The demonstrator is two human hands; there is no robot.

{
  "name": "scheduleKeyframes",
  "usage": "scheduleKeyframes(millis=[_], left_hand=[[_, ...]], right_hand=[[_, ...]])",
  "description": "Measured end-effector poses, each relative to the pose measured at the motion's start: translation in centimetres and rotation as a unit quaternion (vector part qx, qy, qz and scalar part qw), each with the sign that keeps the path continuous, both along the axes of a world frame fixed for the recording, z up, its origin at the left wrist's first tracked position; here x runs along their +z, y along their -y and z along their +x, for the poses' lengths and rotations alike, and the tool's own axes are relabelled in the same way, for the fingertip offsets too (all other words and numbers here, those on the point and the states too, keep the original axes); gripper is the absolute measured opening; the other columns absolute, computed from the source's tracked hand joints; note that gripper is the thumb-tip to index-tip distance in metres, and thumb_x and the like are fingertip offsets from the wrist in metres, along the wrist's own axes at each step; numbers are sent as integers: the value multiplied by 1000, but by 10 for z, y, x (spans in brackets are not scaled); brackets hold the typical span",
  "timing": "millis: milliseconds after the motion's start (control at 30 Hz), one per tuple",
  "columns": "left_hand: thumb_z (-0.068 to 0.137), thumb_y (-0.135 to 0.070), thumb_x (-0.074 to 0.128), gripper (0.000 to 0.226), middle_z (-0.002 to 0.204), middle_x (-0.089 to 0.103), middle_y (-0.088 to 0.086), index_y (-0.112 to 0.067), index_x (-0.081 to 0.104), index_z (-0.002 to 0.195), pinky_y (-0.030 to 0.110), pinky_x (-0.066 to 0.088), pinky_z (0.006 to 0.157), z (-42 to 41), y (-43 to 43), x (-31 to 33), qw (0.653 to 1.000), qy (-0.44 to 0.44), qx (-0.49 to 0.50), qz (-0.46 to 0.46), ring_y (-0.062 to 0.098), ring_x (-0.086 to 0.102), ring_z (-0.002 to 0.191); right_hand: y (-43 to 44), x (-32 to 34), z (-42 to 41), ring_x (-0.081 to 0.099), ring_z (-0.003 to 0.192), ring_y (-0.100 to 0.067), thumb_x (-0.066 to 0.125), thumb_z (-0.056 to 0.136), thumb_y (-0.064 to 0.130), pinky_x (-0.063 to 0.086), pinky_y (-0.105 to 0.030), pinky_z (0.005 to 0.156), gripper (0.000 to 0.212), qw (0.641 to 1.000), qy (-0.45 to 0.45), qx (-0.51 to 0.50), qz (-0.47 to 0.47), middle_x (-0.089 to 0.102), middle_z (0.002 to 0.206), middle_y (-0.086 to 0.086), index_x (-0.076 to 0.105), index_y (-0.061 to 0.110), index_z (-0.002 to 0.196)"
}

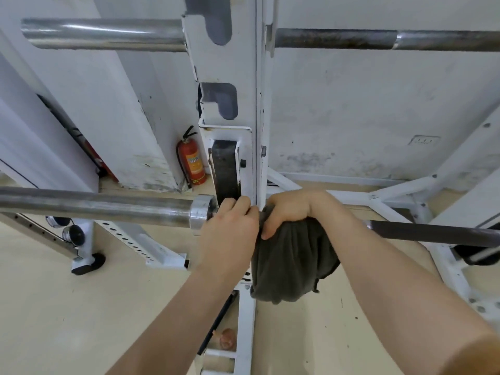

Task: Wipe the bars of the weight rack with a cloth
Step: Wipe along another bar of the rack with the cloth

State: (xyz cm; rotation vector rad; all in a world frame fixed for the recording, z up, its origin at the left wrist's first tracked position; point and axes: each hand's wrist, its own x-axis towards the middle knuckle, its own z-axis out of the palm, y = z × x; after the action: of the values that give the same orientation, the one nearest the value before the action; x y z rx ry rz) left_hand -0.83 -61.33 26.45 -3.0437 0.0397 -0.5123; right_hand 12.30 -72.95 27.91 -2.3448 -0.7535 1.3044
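Right hand (pixel 292 209) clamps dark cloth (pixel 292 261) over lower bar (pixel 108 209) beside white upright (pixel 251 104); cloth hangs toward 6 o'clock; left hand (pixel 230 231), at its 9 o'clock, curls fingers round same bar, touching cloth.

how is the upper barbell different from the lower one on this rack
The upper barbell sits higher, untouched; the lower barbell is gripped by the left hand and, through a dark cloth, the right hand. The cloth hangs from the lower barbell; the upper barbell is bare. Both have a shiny sleeve left of the white upright and a darker shaft just right of it.
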Motion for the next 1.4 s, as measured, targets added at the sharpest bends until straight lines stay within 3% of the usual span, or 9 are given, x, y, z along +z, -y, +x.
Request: scheduleKeyframes(millis=[133, 200, 400, 533, 667, 800, 1200, 1267, 1400], left_hand=[[64, -8, 81, 19, 79, 56, 2, -11, 66, 76, 25, 24, 45, 1, -2, -3, 1000, 7, 1, -5, 22, 55, 75], [63, -12, 84, 24, 81, 57, 1, -13, 66, 79, 25, 25, 45, 0, -4, -3, 1000, 3, 2, -6, 22, 55, 76], [61, -11, 85, 29, 84, 60, 2, -12, 68, 84, 26, 27, 46, 3, -3, -5, 1000, 10, -1, 2, 23, 56, 79], [64, -4, 80, 22, 81, 58, 2, -12, 64, 77, 28, 34, 44, 4, -2, -8, 1000, 0, -8, 2, 24, 54, 77], [59, -3, 80, 23, 78, 57, 2, -13, 64, 73, 26, 28, 43, 6, 1, -3, 1000, -8, 12, 17, 24, 53, 75], [57, -6, 79, 34, 83, 63, 2, -14, 68, 88, 30, 39, 50, 6, 20, -3, 1000, -14, -18, 6, 23, 59, 80], [80, -38, 56, 20, 60, 47, -6, -22, 51, 69, 22, 26, 45, 68, 44, -9, 980, -192, -21, 37, 12, 43, 50], [74, -37, 59, 16, 63, 53, -5, -22, 60, 76, 23, 34, 48, 74, 40, -5, 969, -247, -30, 12, 14, 52, 54], [70, -37, 63, 17, 64, 58, -6, -22, 59, 75, 23, 39, 51, 82, 38, 1, 941, -332, -55, -24, 13, 58, 58]], right_hand=[[24, -42, -69, 62, 75, -26, 69, 77, 22, 49, -36, 68, 18, 801, 597, -32, 36, 62, 78, -3, 63, 17, 93], [47, -59, -84, 60, 86, -30, 61, 82, 16, 49, -41, 77, 35, 729, 683, -17, 46, 62, 94, -9, 59, 10, 117], [58, -7, -18, 63, 68, -20, 72, 71, 37, 54, -34, 60, 26, 970, 231, -3, -71, 66, 79, -1, 62, 21, 89], [39, 10, 15, 64, 105, -42, 82, 69, 16, 51, -52, 94, 45, 981, -173, -35, -80, 69, 111, -23, 68, 2, 110], [40, -5, -21, 63, 82, -20, 77, 72, 31, 52, -33, 70, 21, 981, 193, -8, 17, 66, 87, 1, 62, 25, 86], [93, -43, -74, 63, 87, -25, 79, 63, 20, 48, -36, 70, 49, 782, 622, -29, 24, 65, 95, 1, 61, 21, 109], [100, 18, 6, 69, 83, -19, 85, 65, 32, 57, -38, 82, 22, 994, 35, 0, -106, 73, 85, 3, 69, 28, 80], [99, 5, -12, 65, 77, -20, 75, 71, 32, 55, -37, 73, 16, 977, 197, -17, -85, 66, 78, 5, 59, 30, 73], [94, -59, -87, 59, 93, -28, 61, 77, 16, 47, -44, 88, 26, 759, 638, -131, 2, 63, 96, -3, 61, 19, 103]])
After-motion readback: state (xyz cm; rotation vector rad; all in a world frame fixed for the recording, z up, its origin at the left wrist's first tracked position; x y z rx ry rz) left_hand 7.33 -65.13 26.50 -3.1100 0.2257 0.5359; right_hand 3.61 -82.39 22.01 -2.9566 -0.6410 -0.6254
